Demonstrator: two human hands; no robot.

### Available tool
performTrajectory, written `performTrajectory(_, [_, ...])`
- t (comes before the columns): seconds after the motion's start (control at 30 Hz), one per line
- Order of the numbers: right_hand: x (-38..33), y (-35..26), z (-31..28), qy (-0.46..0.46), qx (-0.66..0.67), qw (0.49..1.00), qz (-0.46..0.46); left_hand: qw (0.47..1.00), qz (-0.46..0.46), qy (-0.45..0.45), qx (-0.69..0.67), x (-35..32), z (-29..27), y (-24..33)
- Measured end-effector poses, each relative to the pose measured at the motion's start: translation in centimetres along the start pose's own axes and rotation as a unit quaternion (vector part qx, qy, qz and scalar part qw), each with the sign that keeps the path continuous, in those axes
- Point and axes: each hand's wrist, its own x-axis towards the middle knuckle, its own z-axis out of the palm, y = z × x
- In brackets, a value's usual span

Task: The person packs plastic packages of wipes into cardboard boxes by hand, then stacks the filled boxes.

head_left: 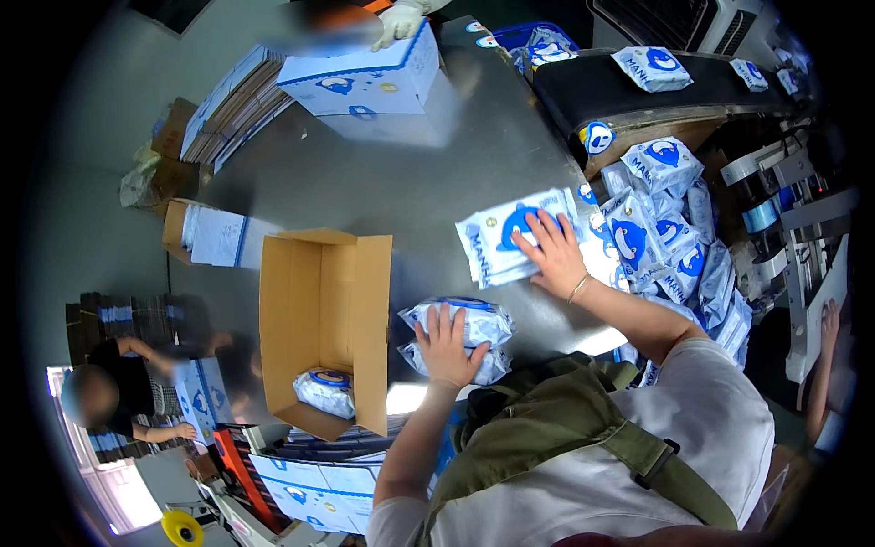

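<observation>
A person's white-shirted shoulder (674, 428) fills the foreground. Left of it, an open cardboard box (324, 319) holds one packet (325, 390). The left hand (447, 348) presses flat, fingers spread, on stacked packets (474, 333). The right hand (554, 255), fingers spread, rests on another packet (510, 237) on the grey table (383, 182).

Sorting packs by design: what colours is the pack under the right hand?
White pack with blue print, head view.
</observation>
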Motion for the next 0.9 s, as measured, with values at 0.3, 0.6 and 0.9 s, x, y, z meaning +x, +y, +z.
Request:
performTrajectory(0.3, [13.2,8.6,2.3,-0.266,0.172,0.928,0.193,0.989,-0.103,0.1,-0.035,-2.9,-0.8,0.5])
performTrajectory(0.6, [11.7,0.8,9.0,-0.418,0.511,0.72,0.215,0.446,-0.518,0.152,-0.714,-8.2,5.8,-0.3])
performTrajectory(0.9, [-0.7,6.5,7.8,-0.222,0.76,0.507,0.34,0.517,-0.406,0.19,-0.73,-8.2,5.1,1.8])
